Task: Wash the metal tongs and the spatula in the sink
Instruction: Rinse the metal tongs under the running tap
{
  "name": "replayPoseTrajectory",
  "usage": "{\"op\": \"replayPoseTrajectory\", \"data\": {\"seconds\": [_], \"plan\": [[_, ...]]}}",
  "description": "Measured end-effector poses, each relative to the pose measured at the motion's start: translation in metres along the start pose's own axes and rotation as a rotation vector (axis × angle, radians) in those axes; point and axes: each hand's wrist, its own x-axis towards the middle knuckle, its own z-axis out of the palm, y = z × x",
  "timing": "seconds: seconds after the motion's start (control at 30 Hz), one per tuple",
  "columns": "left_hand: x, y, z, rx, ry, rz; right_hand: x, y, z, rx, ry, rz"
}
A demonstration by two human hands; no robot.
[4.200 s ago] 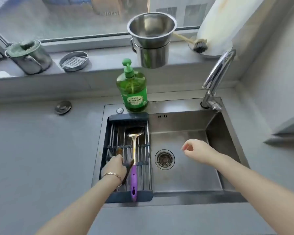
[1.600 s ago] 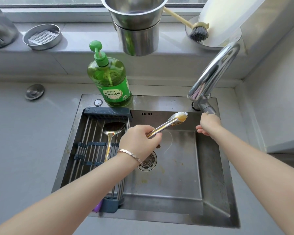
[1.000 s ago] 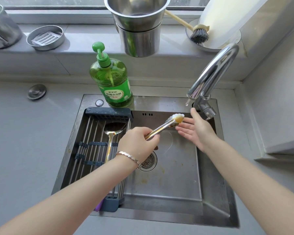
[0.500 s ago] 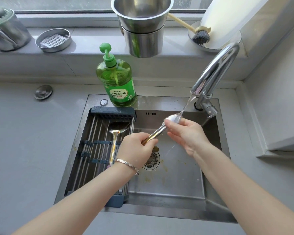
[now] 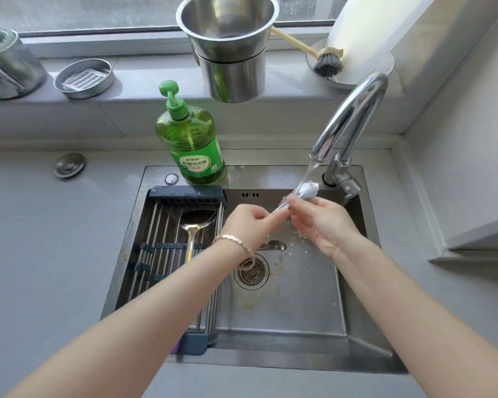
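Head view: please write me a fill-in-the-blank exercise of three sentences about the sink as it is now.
1. The left hand grips the ____ under the running tap.
2. The spatula lies on the ____ set across the left part of the sink.
3. The soap bottle is ____ in colour.
Missing words: tongs; rack; green.
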Motion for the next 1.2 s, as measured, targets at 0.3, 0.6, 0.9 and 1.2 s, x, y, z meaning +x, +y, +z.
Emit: {"op": "replayPoseTrajectory", "data": {"seconds": [0.3,0.6,0.9,1.2], "plan": [[0.032,0.028,-0.010,-0.609,-0.718,-0.095,0.015,-0.025,-0.030,0.277,0.086,0.025],[0.032,0.027,0.000,-0.187,-0.340,-0.119,0.015,-0.010,-0.023,0.205,0.054,-0.013],[0.031,0.010,-0.036,-0.759,-0.726,-0.031,0.022,-0.016,-0.015,0.455,0.112,0.075],[0.044,0.044,-0.004,-0.014,-0.180,0.114,0.021,-0.007,-0.042,0.696,0.214,0.095]]}}
